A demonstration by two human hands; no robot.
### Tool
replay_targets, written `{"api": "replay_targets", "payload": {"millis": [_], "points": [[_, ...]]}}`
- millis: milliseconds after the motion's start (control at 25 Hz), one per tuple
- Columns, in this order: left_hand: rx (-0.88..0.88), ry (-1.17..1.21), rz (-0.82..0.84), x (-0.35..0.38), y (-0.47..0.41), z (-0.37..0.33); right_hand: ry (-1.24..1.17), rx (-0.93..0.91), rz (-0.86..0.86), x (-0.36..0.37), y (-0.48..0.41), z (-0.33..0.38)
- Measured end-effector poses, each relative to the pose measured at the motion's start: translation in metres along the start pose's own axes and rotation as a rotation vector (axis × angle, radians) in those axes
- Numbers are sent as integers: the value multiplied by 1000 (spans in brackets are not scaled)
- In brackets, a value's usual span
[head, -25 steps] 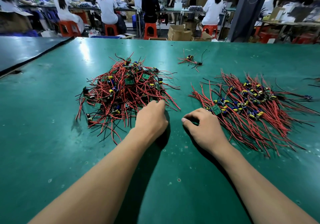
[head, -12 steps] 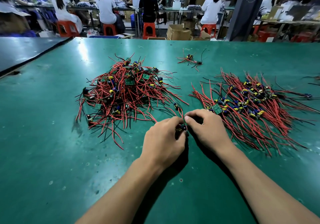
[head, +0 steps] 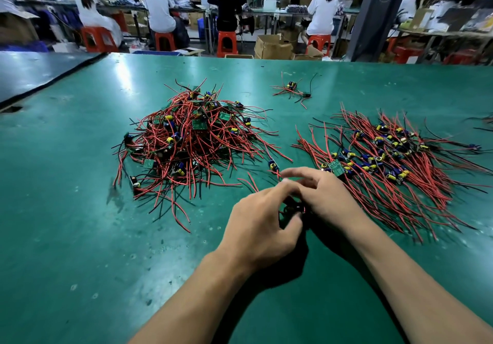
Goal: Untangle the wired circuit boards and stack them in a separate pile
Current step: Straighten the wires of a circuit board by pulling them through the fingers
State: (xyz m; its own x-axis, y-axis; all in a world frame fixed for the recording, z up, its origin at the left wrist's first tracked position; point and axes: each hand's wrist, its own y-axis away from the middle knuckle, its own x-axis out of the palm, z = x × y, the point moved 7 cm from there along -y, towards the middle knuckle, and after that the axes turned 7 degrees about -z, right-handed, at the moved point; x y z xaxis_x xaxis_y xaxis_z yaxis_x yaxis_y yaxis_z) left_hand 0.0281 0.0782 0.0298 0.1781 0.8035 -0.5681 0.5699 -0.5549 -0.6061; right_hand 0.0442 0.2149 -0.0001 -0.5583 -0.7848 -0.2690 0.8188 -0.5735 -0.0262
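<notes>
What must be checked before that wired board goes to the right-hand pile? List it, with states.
1. Grip on the wired board: held between left hand and right hand, ok.
2. Board free of the tangled pile: red wires run from the hands toward it, cannot tell.
3. Its wires straightened: hidden by the hands, cannot tell.
4. Neighbouring board clear of the fingers: it lies right beside them, not ok.
5. Sorted pile in view, near edge unobstructed: ok.
</notes>
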Motion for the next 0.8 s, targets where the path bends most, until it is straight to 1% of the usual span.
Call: {"api": "replay_targets", "payload": {"millis": [40, 120, 240, 320, 480, 560, 640, 720, 800], "points": [[-17, -11, -17, -2, 0, 2, -10, -13, 20, 2, 1, 2], [-33, -15, -59, -6, 0, 2, -89, -1, -14, -1, 1, 2], [-67, -5, -106, -11, -1, 5, -301, 115, -116, -11, -1, -4], [-108, -30, -137, -14, -2, 11, -393, 172, -163, -14, -3, -7], [-222, -84, -136, -14, -3, 28, -404, 189, -224, -18, -4, -7], [-293, -16, -154, -13, -3, 38, -421, 188, -206, -19, -3, -5], [-317, 59, -190, -13, -6, 47, -513, 216, -163, -18, -1, -3], [-299, 108, -196, -14, -8, 48, -612, 268, -98, -15, 1, -1], [-261, 100, -188, -12, -8, 44, -686, 302, -5, -11, 3, 3]]}}
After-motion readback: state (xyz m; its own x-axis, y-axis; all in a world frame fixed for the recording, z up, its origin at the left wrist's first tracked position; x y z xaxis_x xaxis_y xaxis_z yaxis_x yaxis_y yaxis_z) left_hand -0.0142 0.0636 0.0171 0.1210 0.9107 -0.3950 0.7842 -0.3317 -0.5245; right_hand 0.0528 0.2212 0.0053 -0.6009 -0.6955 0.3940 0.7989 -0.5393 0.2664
